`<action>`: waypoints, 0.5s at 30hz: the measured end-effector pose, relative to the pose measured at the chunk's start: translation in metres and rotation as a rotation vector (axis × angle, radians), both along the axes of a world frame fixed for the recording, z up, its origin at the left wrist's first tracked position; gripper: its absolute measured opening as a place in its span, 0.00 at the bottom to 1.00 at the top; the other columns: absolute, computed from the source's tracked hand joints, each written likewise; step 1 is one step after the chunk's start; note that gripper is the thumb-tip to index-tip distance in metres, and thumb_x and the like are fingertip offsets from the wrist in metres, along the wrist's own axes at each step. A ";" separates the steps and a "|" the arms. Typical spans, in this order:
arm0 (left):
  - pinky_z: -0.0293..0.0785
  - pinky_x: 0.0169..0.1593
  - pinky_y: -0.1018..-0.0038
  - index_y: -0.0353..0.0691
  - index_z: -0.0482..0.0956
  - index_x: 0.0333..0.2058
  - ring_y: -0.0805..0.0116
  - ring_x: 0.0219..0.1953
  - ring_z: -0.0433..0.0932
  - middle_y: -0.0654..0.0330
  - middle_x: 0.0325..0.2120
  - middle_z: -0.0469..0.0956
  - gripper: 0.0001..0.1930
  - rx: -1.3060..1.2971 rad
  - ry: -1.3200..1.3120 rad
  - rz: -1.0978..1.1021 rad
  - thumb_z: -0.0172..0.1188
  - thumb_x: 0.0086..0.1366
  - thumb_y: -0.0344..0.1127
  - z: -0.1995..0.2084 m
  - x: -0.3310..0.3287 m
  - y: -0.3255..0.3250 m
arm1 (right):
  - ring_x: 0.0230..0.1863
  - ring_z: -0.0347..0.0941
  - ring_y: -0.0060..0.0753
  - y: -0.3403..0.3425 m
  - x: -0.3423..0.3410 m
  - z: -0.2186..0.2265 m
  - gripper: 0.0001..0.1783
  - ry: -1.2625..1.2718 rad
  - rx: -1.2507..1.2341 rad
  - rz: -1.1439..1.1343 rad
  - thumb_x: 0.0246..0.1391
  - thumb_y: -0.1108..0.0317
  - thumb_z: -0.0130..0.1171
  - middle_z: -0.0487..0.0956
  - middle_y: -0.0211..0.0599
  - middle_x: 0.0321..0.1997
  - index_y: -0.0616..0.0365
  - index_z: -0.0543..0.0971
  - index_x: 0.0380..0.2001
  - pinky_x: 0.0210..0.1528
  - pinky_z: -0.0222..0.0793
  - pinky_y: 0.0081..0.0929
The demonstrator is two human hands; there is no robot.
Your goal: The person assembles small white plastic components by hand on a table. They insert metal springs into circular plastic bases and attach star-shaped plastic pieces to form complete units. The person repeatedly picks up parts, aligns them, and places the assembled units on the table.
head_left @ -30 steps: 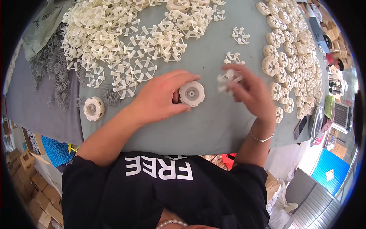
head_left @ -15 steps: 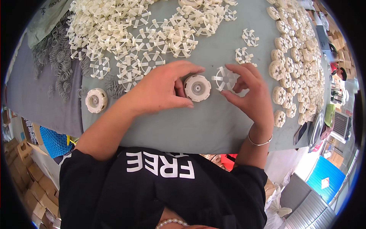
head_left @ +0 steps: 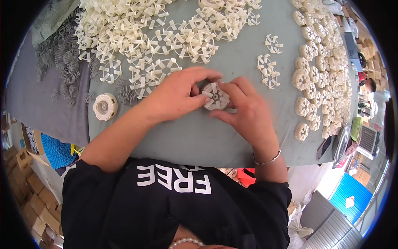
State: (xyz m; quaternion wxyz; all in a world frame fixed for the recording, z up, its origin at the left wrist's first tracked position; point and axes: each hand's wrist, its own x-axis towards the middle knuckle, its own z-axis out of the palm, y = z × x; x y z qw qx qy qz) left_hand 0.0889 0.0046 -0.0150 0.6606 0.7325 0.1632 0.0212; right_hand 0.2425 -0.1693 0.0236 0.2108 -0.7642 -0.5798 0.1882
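Before me on the grey-green tabletop sits a round off-white plastic housing (head_left: 212, 107). A spoked plastic ring (head_left: 216, 96) with flat tabs now lies over its top. My left hand (head_left: 180, 92) grips the housing from the left, its thumb at the near edge and its index finger curled round the far edge. From the right, my right hand (head_left: 244, 106) closes thumb and index finger about the ring and the housing's rim. Left of my left forearm, a second round housing (head_left: 105, 106) stands with its hollow top uncovered.
A heap of loose spoked rings (head_left: 120, 29) covers the far left, beside grey coil springs (head_left: 68, 54). Several single rings (head_left: 266, 63) lie beyond my right hand. Rows of round assemblies (head_left: 302, 106) fill the right side, with a phone (head_left: 323, 148) near that edge.
My right hand has moved left with the spoked ring and brought it down onto the housing. My left hand stays at the housing, its thumb now nearer the ring. A loose ring shows where my hand was.
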 end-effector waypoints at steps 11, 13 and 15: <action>0.73 0.35 0.79 0.41 0.82 0.58 0.79 0.31 0.73 0.63 0.45 0.82 0.30 0.436 0.021 0.226 0.77 0.54 0.28 0.075 -0.049 0.000 | 0.30 0.79 0.29 -0.024 0.073 0.023 0.34 -0.083 0.007 -0.533 0.45 0.62 0.82 0.84 0.35 0.47 0.56 0.80 0.55 0.34 0.78 0.31; 0.68 0.35 0.80 0.41 0.82 0.53 0.78 0.32 0.72 0.63 0.42 0.81 0.28 0.725 -0.016 0.351 0.79 0.52 0.29 0.072 -0.086 0.020 | 0.30 0.79 0.27 -0.038 0.099 0.025 0.34 -0.454 0.341 -0.788 0.47 0.62 0.81 0.83 0.37 0.50 0.58 0.81 0.57 0.34 0.77 0.29; 0.67 0.37 0.77 0.42 0.80 0.51 0.74 0.32 0.70 0.63 0.41 0.79 0.30 0.803 0.196 0.491 0.81 0.48 0.32 0.069 -0.131 0.034 | 0.32 0.80 0.29 -0.051 0.117 0.017 0.36 -0.327 0.223 -0.774 0.47 0.60 0.81 0.79 0.38 0.60 0.56 0.79 0.60 0.37 0.79 0.30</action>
